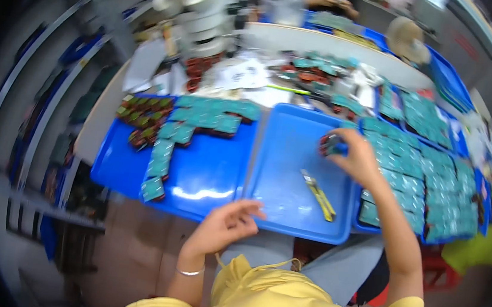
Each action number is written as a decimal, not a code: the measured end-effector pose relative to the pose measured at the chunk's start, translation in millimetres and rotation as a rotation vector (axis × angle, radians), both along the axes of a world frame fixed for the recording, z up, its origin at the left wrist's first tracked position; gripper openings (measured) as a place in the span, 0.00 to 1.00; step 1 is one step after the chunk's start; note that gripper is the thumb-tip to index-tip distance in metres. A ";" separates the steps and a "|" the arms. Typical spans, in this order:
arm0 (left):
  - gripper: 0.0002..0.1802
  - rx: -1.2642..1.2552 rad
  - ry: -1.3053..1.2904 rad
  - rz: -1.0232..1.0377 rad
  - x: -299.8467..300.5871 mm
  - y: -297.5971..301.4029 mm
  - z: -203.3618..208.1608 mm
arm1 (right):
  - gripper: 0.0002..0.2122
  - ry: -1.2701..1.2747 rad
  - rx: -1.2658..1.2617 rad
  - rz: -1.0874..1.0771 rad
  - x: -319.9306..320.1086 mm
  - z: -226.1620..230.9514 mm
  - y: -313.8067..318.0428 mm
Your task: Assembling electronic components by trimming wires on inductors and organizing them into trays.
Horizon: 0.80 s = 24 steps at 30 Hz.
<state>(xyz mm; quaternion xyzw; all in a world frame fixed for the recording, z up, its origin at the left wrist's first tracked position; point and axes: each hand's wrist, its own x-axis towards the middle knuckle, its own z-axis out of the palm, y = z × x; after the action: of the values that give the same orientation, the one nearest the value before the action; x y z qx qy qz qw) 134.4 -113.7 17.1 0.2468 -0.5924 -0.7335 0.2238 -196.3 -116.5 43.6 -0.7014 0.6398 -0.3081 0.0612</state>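
Observation:
My right hand (pixel 358 158) pinches a small block-shaped part (pixel 329 144), dark red and bluish, above the right side of the middle blue tray (pixel 276 210). My fingers cover much of this part. Yellow-handled pliers (pixel 319 197) lie in that tray below my right hand. Empty, with its fingers loosely bent and apart, my left hand (pixel 227 226) hovers by the near edge between the middle tray and the left blue tray (pixel 207 176). Rows of teal-topped blocks (pixel 161 159) sit in the left tray, with several olive-topped ones (pixel 142 111) at its far left corner.
More teal-topped blocks (pixel 400 170) fill a tray on the right. Behind the trays lie papers (pixel 242 75), a loose pile of parts (pixel 315 68) and stacked white reels (pixel 205 23). Across the bench a person's hands (pixel 333 4) are at work. Shelving (pixel 54 91) stands to the left.

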 end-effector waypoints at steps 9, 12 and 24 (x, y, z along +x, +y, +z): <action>0.35 -0.994 -1.009 1.181 93.1 -55.0 -27.7 | 0.23 0.499 0.108 -0.207 -53.7 -38.1 -78.9; 0.39 -0.919 -1.166 1.183 101.2 -57.0 -44.8 | 0.25 0.538 0.064 -0.274 -37.4 -33.7 -75.4; 0.38 -0.920 -0.657 1.149 57.7 -16.0 -17.0 | 0.07 -0.359 -0.048 -0.049 56.9 31.2 44.8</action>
<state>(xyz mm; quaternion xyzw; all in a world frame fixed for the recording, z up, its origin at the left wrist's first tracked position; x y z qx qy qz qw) 192.1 -129.7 0.1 0.5993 -0.6510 -0.0763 0.4596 -139.4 -71.7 74.8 -0.6206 0.6279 -0.4450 0.1504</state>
